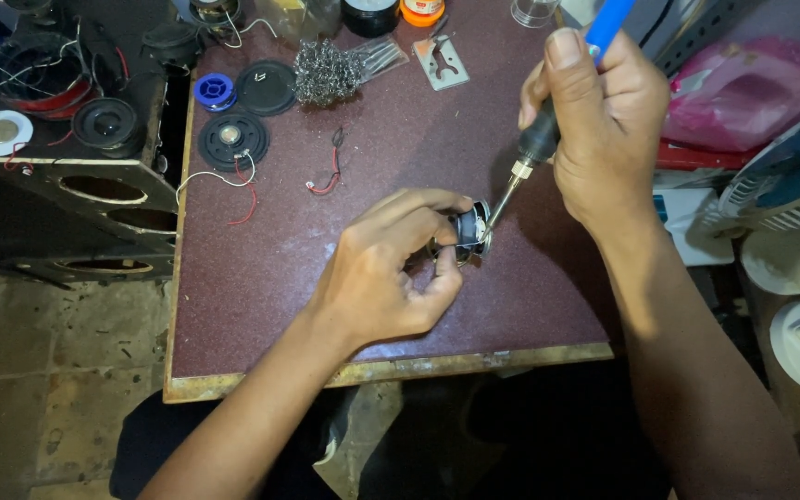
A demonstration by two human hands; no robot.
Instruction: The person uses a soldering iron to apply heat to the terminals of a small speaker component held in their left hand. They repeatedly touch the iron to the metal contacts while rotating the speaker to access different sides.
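Maroon tabletop (pixel 261 268), left hand (pixel 386 278) fingers pinched on small speaker (pixel 470 230), right hand (pixel 599 120) fist-tight around soldering iron (pixel 534 143).

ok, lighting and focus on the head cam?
Head view: light pools on the table, with dark corners and floor; right hand and soldering iron cast a soft shadow beside the small speaker; left hand sharp, no glare.

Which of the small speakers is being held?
The small speaker in the left hand, with the soldering iron tip on it. The two flat black speakers lie untouched at the table's far left corner.
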